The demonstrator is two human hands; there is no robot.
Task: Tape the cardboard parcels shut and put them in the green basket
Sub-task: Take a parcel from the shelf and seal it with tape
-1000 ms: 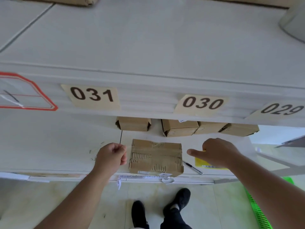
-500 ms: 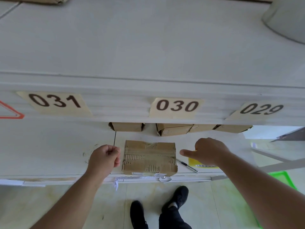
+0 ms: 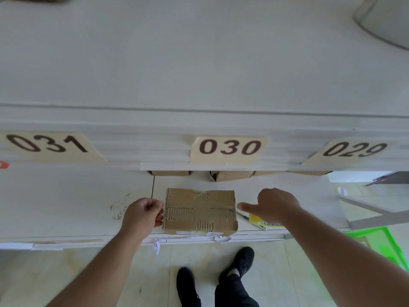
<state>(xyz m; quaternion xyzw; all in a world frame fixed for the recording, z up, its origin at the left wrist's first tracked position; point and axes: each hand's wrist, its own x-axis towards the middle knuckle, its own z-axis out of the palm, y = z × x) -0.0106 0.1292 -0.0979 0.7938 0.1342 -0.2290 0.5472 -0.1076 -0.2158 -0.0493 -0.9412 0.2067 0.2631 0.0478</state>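
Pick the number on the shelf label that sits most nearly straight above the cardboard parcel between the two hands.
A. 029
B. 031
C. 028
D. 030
D. The label reading 030 is fixed to the shelf edge directly above the cardboard parcel, which lies between the left hand and the right hand; the other two labels sit off to either side.

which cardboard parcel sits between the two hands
The worn cardboard parcel at the front edge of the table, between the left hand and right hand. The other parcels lie farther back, mostly hidden under the shelf.
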